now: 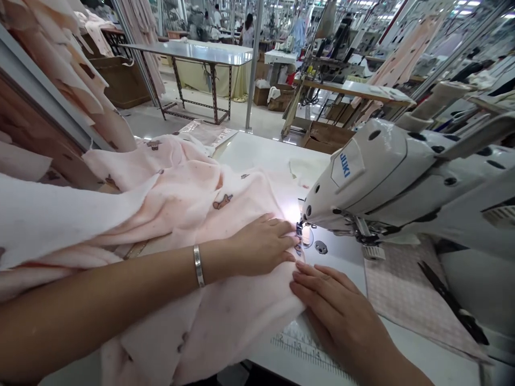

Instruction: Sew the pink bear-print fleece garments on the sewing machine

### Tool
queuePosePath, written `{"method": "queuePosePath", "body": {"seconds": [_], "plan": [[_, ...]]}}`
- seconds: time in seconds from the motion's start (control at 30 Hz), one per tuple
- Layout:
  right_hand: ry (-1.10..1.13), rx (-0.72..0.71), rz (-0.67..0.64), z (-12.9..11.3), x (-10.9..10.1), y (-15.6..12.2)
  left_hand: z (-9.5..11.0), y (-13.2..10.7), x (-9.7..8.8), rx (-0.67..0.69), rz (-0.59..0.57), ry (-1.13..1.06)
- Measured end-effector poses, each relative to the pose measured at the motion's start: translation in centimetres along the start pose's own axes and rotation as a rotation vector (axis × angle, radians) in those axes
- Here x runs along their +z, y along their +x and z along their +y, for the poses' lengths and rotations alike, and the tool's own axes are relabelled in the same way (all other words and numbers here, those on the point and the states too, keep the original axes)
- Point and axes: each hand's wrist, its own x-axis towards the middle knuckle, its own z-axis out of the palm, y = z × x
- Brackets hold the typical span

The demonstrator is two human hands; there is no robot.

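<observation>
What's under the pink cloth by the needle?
The pink cloth lies on the white table; a ruler shows past its edge. Left hand lies flat on top, right hand at its edge. Anything beneath the folds is hidden.

Both forearms are bare, no sleeves showing; the left wrist wears a plain, narrow silver bangle [198, 265].

Pink printed fabric [181, 198], heaped over white sewing table [261, 153], edge tucked under presser foot [299, 230] of white Juki sewing machine [386, 177]. Left hand [263, 244], silver bracelet [198, 265] at wrist, pressed flat on fabric just beside the foot, fingers extended. Right hand [333, 300], palm down, fingertips on fabric's near edge. Printed ruler [298, 343] along table's front edge. Checked cloth [402, 289] under machine arm, black scissors [454, 303] on it. Steel-topped table [193, 52] across the aisle.
</observation>
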Motion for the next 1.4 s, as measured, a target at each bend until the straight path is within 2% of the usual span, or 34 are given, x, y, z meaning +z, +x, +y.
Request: {"method": "queuePosePath", "body": {"seconds": [0.2,0.4,0.53,0.67,0.8,0.97,1.03,1.2,1.4], "plan": [[0.022,0.077,0.009,-0.4,0.5,0.1,-0.7,0.0,0.5,0.049,0.029,-0.021],[0.056,0.082,0.093,-0.2,-1.1,0.2,-1.5,-0.3,-0.3,0.081,0.078,-0.204],[0.051,0.078,0.051,-0.5,-1.3,0.0,-1.8,-0.8,-0.6,0.166,0.153,-0.256],[0.041,0.030,0.028,-0.6,-1.0,0.0,-1.9,-0.7,-0.2,0.252,0.084,-0.183],[0.030,-0.001,0.014,-0.1,-1.3,0.3,-1.9,-0.6,-0.5,0.172,0.066,-0.304],[0.019,0.000,0.064,0.3,-2.0,0.6,-2.3,-0.5,-1.3,0.016,0.140,-0.551],[0.015,-0.032,0.060,0.4,-1.9,0.4,-2.5,-0.3,-1.3,0.044,0.110,-0.513],[0.041,-0.040,-0.066,0.5,-0.9,0.1,-2.4,0.1,-1.0,0.229,0.007,-0.174],[0.063,-0.015,-0.040,0.0,-0.3,0.2,-2.9,0.0,-0.9,0.235,-0.038,-0.127]]}}
